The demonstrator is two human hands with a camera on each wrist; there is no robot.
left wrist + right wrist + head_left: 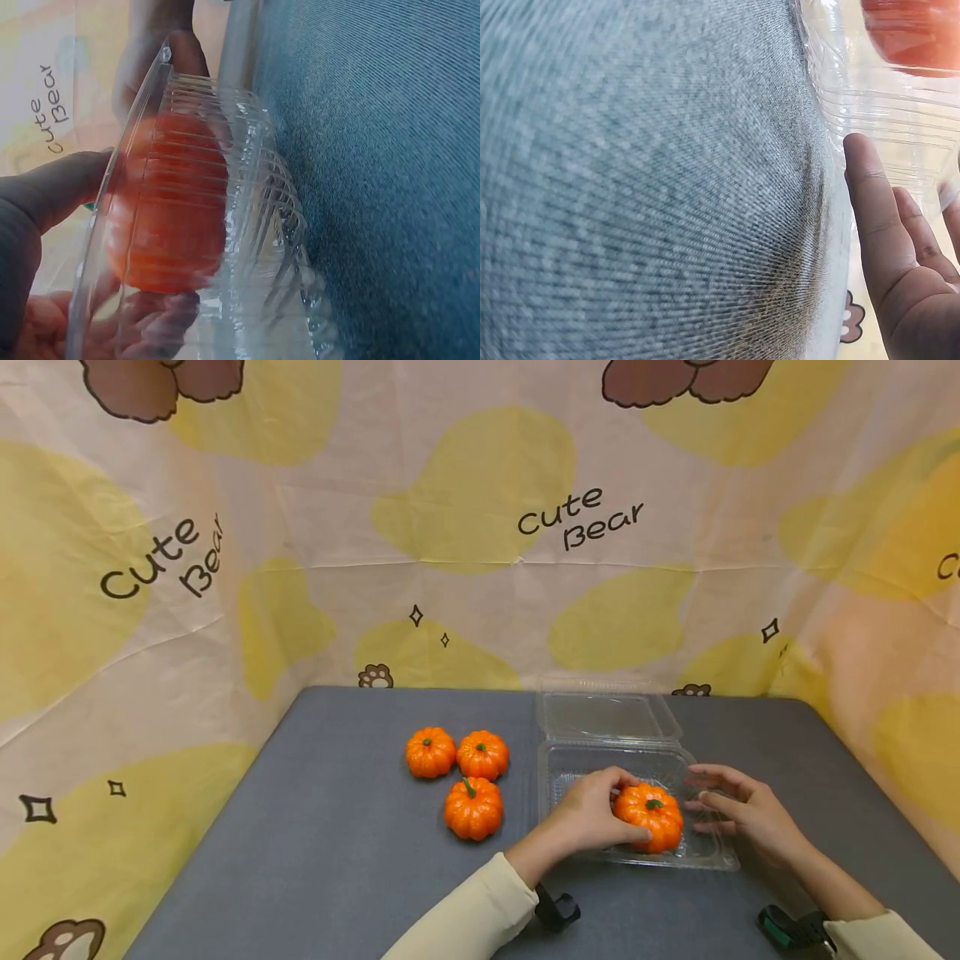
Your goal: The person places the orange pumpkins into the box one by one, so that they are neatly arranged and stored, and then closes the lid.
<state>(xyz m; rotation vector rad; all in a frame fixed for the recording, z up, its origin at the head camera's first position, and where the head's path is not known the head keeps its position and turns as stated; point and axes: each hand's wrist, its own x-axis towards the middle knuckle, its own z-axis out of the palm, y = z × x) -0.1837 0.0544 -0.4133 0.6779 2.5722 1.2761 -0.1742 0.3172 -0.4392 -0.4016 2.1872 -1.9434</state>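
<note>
An orange toy pumpkin [649, 818] with a green stem sits in the near right part of a clear plastic clamshell box [705, 857]. My left hand [588, 810] grips it, thumb on the near side and fingers round the far left side. Through the box's ribbed wall, the left wrist view shows the pumpkin [176, 206] between the thumb and fingers. At the box's right side is my right hand [757, 814], its fingers extended and holding nothing. In the right wrist view that hand [904, 247] has a fingertip close to the wall; contact is hard to tell.
The box's clear lid [607, 717] lies folded open behind it. To the left, three more toy pumpkins [474, 808] stand close together on the grey tabletop [337, 860]. A patterned cloth [480, 610] hangs behind the table and along its sides.
</note>
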